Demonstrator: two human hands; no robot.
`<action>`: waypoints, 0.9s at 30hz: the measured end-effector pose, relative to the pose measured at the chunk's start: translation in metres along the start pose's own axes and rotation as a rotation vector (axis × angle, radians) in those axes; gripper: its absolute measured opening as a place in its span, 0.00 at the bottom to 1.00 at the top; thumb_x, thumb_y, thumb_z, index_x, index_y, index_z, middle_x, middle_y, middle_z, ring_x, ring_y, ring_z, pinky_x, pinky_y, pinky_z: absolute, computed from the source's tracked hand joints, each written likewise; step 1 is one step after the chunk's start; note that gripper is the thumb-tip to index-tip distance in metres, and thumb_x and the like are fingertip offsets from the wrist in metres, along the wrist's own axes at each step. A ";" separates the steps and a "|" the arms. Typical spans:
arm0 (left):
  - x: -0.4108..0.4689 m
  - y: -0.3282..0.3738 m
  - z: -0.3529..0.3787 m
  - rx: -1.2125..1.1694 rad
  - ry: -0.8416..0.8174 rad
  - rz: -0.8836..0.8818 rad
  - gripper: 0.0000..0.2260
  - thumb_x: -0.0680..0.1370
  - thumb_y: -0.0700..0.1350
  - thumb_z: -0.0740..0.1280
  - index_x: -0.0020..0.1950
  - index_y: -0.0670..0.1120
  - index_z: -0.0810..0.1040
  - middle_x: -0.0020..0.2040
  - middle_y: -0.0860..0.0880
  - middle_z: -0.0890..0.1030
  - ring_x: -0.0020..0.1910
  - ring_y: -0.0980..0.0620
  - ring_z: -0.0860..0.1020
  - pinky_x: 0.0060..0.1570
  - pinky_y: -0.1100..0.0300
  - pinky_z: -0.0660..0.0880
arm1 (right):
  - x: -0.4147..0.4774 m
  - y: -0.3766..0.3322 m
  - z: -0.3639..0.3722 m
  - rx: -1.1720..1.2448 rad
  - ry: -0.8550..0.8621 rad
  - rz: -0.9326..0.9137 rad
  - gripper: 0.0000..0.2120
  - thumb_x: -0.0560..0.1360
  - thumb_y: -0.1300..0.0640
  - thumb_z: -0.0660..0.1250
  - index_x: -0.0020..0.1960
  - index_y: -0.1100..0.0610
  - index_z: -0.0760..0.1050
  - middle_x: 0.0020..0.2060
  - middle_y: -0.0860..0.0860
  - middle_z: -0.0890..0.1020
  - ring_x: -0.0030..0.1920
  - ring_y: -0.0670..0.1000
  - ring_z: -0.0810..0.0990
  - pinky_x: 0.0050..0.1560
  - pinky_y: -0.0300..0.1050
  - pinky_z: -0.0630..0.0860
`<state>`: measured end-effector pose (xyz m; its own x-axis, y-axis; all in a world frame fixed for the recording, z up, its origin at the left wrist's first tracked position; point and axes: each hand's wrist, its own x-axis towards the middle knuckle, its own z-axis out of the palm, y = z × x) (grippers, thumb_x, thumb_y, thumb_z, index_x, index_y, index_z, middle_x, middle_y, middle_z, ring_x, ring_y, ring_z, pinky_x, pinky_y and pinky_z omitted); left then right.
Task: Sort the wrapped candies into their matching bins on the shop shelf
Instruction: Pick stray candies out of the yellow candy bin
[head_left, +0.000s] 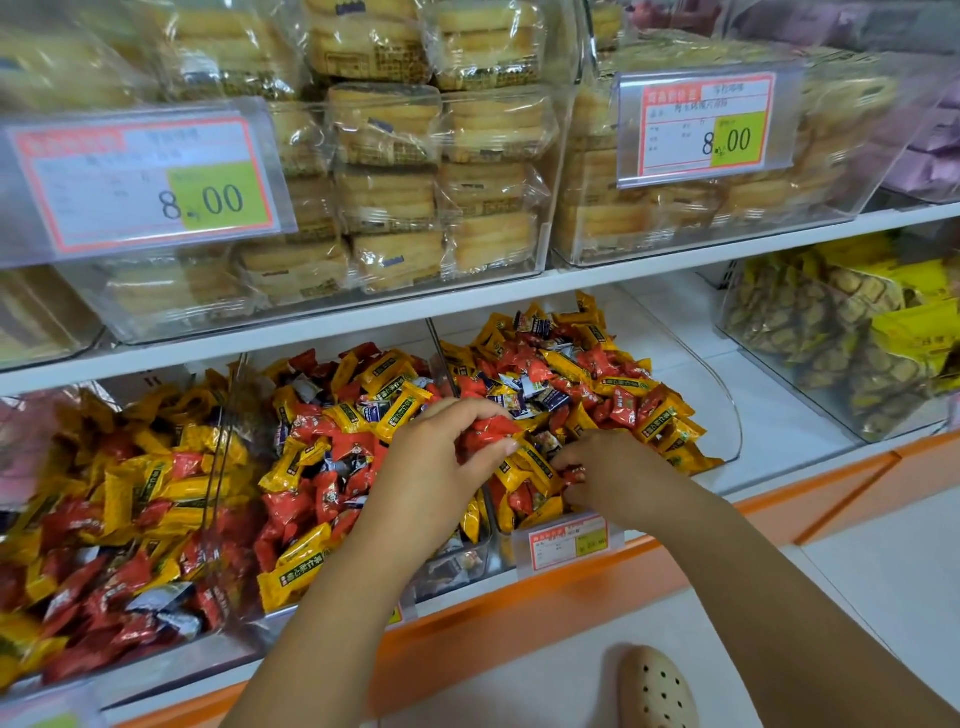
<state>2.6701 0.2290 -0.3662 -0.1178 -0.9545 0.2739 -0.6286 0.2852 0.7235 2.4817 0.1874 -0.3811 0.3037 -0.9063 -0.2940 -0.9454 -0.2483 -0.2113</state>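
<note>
Overhead — packaged cakes (387, 171), price tags (148, 179).

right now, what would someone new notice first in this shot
Probably the heaped red and yellow wrapped candies filling the clear bins on the lower shelf, with the left hand pinching red ones and the right hand digging in beside it. Next, the big 8.00 price tags over stacked packs of cakes above.

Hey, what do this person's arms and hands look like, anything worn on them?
Both forearms are bare as far as the frame shows: no sleeves, gloves, watch or bracelet. The left hand and the right hand show no rings that I can make out, and the nails look short and unpainted. Lower down, a cream perforated clog is on one foot.
</note>
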 end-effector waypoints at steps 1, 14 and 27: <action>0.000 -0.001 0.000 -0.001 -0.001 -0.004 0.09 0.75 0.50 0.70 0.54 0.55 0.79 0.50 0.62 0.76 0.52 0.68 0.72 0.44 0.75 0.69 | 0.000 -0.001 0.000 -0.002 -0.001 0.002 0.19 0.79 0.54 0.64 0.69 0.51 0.71 0.67 0.55 0.70 0.65 0.55 0.70 0.58 0.46 0.71; -0.002 0.001 -0.001 -0.019 -0.012 -0.037 0.08 0.74 0.49 0.71 0.53 0.56 0.79 0.50 0.62 0.77 0.51 0.68 0.73 0.44 0.77 0.69 | -0.001 0.004 0.002 0.066 -0.007 0.014 0.18 0.79 0.52 0.63 0.67 0.54 0.71 0.66 0.55 0.69 0.65 0.55 0.69 0.58 0.44 0.69; -0.028 -0.006 -0.046 -0.080 0.086 -0.154 0.14 0.77 0.45 0.69 0.54 0.65 0.77 0.60 0.65 0.74 0.55 0.66 0.74 0.53 0.76 0.68 | -0.016 -0.027 -0.020 0.633 0.461 -0.061 0.11 0.79 0.49 0.61 0.59 0.49 0.74 0.43 0.41 0.77 0.41 0.41 0.75 0.35 0.33 0.66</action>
<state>2.7122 0.2576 -0.3489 0.0429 -0.9775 0.2065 -0.5706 0.1457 0.8082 2.5004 0.2021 -0.3519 0.1425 -0.9822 0.1224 -0.6390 -0.1858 -0.7464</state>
